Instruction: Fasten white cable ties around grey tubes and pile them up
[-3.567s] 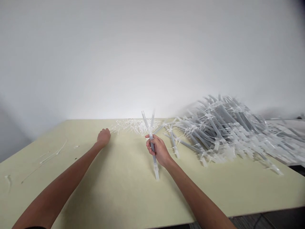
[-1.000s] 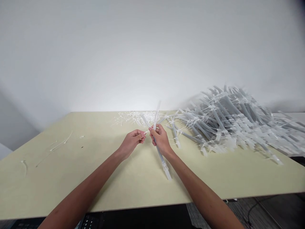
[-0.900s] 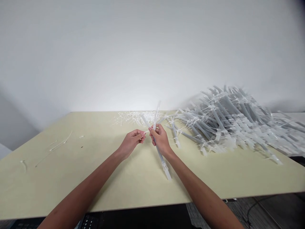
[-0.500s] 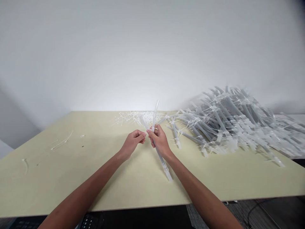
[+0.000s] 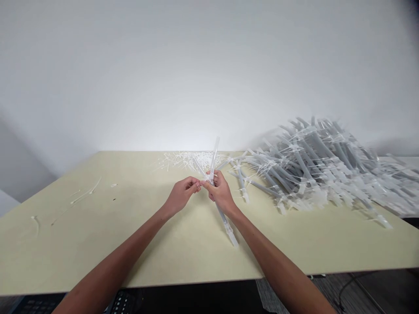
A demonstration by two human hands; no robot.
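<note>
Over the middle of the table, my right hand (image 5: 220,190) is closed around the joint of a Y-shaped piece of clear plastic tubing (image 5: 214,161). Two arms of the tubing point up and away, and a longer one slants down towards me, ending in a flat whitish tip. My left hand (image 5: 184,192) is just left of the joint, thumb and forefinger pinched together against the right fingertips. Whatever lies in that pinch is too small to make out. Behind both hands lies a spread of thin white cable ties (image 5: 186,159).
A big heap of similar tube assemblies (image 5: 314,161) with cable ties on them covers the right side of the pale yellow table (image 5: 157,257). Several loose ties and scraps (image 5: 87,196) lie at the left. A white wall (image 5: 183,78) stands behind.
The tubing has turned slightly in my right hand, its left arm now looking thinner. My left fingertips have come a little closer to the right ones.
</note>
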